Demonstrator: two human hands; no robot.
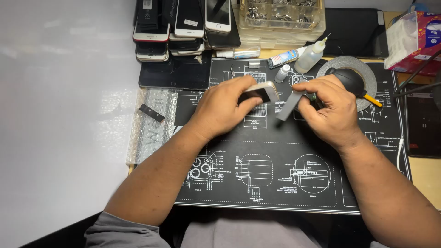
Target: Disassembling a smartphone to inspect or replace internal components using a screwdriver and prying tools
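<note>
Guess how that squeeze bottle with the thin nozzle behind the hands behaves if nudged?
The squeeze bottle stands upright, tall for its base, so it probably tips easily. Its translucent plastic suggests it is light and soft-walled. Once down, the round body may roll toward the tape roll.

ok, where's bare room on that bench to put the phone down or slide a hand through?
Free: the white tabletop left of the bubble wrap, and the black mat's near half between the forearms. Crowded: the back edge, with stacked phones, a parts tray, bottles, and the tape roll beside the right hand. The left hand holds the phone.
</note>
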